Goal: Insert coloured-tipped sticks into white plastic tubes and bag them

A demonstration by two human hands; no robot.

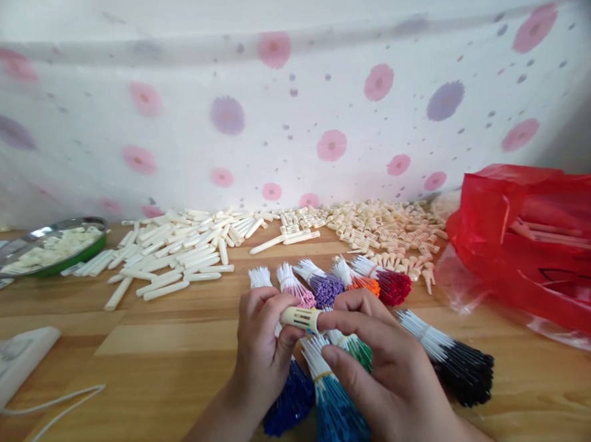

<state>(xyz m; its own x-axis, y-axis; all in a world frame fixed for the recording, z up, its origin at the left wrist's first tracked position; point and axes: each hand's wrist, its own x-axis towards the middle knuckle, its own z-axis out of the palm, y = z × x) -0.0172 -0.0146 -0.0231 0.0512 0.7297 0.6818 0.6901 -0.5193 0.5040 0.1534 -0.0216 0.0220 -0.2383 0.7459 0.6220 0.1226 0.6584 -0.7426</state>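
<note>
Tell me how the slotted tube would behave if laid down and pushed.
The slotted tube would probably roll, being round-sided. It looks stiff, undented in the left hand, and is likely light, since its slots suggest a hollow body.

Left hand grips slotted ivory pen barrel; right hand has index fingertip at barrel's end. Banded refill bundles beyond and beneath barrel. Loose ivory tubes heaped beyond barrel, to its left; red plastic bag to barrel's right.
</note>
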